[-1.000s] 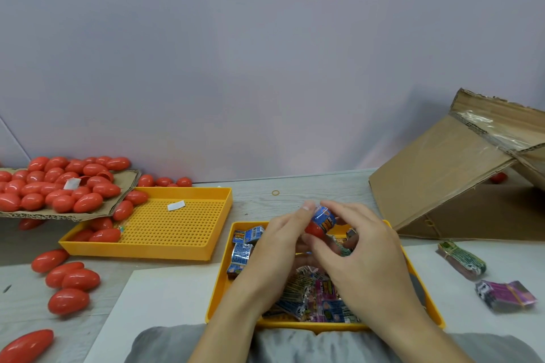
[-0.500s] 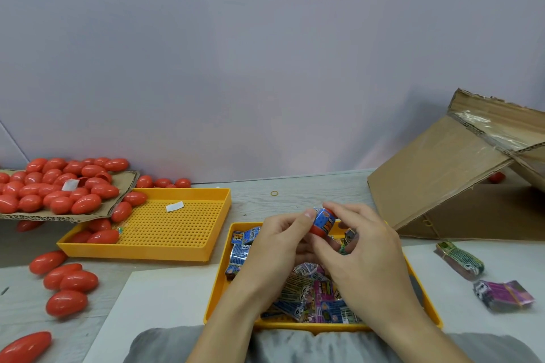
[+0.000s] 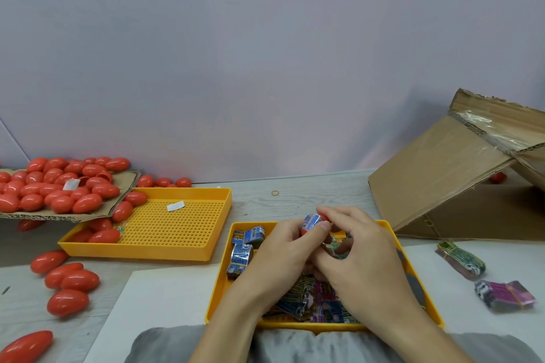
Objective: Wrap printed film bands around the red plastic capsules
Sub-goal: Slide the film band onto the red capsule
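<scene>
Bare forearms [image 3: 236, 321] (grey garment [image 3: 177, 345] below)

A single head-worn wide-angle view looks forward and down across the worktop [image 3: 309, 186] from its near edge toward the wall at its far edge. Near-edge items appear close; no second view is provided.

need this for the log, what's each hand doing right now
Left hand: grips the red capsule.
Right hand: pinches the blue band on it.
</scene>
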{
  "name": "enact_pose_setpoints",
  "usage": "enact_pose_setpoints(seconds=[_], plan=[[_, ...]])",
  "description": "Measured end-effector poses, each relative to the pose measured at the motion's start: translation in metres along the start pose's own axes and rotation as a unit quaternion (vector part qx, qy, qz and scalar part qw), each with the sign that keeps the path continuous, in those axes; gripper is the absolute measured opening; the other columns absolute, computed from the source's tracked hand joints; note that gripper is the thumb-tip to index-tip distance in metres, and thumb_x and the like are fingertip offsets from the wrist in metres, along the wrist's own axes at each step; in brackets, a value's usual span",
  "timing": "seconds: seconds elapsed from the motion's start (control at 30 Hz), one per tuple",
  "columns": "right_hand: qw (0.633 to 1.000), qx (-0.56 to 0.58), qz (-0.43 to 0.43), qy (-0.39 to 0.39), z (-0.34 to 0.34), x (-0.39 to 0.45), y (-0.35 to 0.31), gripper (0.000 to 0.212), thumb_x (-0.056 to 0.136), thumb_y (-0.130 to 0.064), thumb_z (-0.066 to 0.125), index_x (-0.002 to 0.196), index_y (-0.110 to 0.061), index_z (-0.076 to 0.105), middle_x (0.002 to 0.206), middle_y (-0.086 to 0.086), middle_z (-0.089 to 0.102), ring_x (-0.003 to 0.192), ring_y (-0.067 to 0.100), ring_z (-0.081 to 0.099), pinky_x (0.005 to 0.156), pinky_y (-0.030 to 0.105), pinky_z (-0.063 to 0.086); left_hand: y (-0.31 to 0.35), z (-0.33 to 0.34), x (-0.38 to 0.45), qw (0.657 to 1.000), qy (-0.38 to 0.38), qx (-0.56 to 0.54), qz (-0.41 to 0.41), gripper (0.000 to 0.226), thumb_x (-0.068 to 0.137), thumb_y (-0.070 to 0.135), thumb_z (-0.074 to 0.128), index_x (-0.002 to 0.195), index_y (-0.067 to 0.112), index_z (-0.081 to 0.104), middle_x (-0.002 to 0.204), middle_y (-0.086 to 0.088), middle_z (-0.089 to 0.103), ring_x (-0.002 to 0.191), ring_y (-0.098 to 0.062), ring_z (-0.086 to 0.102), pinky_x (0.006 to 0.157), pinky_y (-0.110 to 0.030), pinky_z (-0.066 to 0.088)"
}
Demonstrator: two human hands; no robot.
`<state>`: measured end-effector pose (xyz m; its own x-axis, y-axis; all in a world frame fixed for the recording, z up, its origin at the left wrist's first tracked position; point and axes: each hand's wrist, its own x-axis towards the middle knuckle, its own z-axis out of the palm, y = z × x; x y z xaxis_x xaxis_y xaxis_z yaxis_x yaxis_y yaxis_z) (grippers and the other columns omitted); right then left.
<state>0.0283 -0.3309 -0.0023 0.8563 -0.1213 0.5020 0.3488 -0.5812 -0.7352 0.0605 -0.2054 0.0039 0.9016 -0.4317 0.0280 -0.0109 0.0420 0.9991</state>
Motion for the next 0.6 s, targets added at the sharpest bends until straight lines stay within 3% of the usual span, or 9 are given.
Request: enact_pose_setpoints(seconds=[0.23,0.33,0.4,0.47,0.6], plan=[[0.999,0.021,0.006,-0.024,0.0007,0.0006,0.0016,0.047,0.078,-0.022,0.076,0.124,-0.022,0.067,0.111,-0.021,0.061,0.106,-0.006,0.056,0.091,0.012,0.045,-0.0013,-0.0026,0.0003,1.000,-0.004,-0.021,-0.012,0.027,0.082,0.043,0.065,0.075,0.017,0.070,0.071,-0.003,0.063,0.068,-0.015,0.062,0.062,-0.027,0.054],[0.999,0.039,0.012,-0.023,0.0004,0.0004,0.0007,0.049,0.077,-0.025,0.077,0.124,-0.027,0.067,0.111,-0.024,0.061,0.105,-0.006,0.057,0.086,0.011,0.047,-0.0028,-0.0039,0.0017,0.998,-0.001,-0.058,-0.022,0.039,0.089,0.049,0.055,0.093,0.017,0.076,0.089,-0.008,0.073,0.082,-0.022,0.068,0.076,-0.037,0.055],[0.999,0.049,0.015,-0.012,0.0004,0.0000,0.0010,0.049,0.075,-0.025,0.080,0.122,-0.030,0.068,0.107,-0.024,0.063,0.101,-0.006,0.059,0.080,0.007,0.047,-0.0035,-0.0049,0.0027,0.994,0.018,-0.103,-0.036,0.040,0.098,0.042,0.046,0.098,0.017,0.077,0.099,-0.011,0.075,0.088,-0.024,0.071,0.077,-0.036,0.057],[0.998,0.051,0.019,-0.004,0.0000,-0.0005,0.0014,0.048,0.074,-0.026,0.083,0.119,-0.033,0.068,0.104,-0.023,0.064,0.099,-0.003,0.060,0.078,0.008,0.046,-0.0035,-0.0055,0.0044,0.990,0.036,-0.126,-0.044,0.042,0.099,0.038,0.045,0.092,0.009,0.075,0.090,-0.011,0.073,0.079,-0.022,0.069,0.069,-0.032,0.056],[0.999,0.036,0.016,-0.020,-0.0013,-0.0008,-0.0012,0.048,0.075,-0.028,0.082,0.120,-0.033,0.069,0.106,-0.025,0.064,0.105,0.001,0.059,0.089,0.029,0.052,-0.0001,-0.0029,0.0038,0.988,0.050,-0.139,-0.051,0.037,0.102,0.030,0.042,0.092,0.005,0.068,0.074,-0.008,0.067,0.065,-0.019,0.065,0.061,-0.030,0.055]])
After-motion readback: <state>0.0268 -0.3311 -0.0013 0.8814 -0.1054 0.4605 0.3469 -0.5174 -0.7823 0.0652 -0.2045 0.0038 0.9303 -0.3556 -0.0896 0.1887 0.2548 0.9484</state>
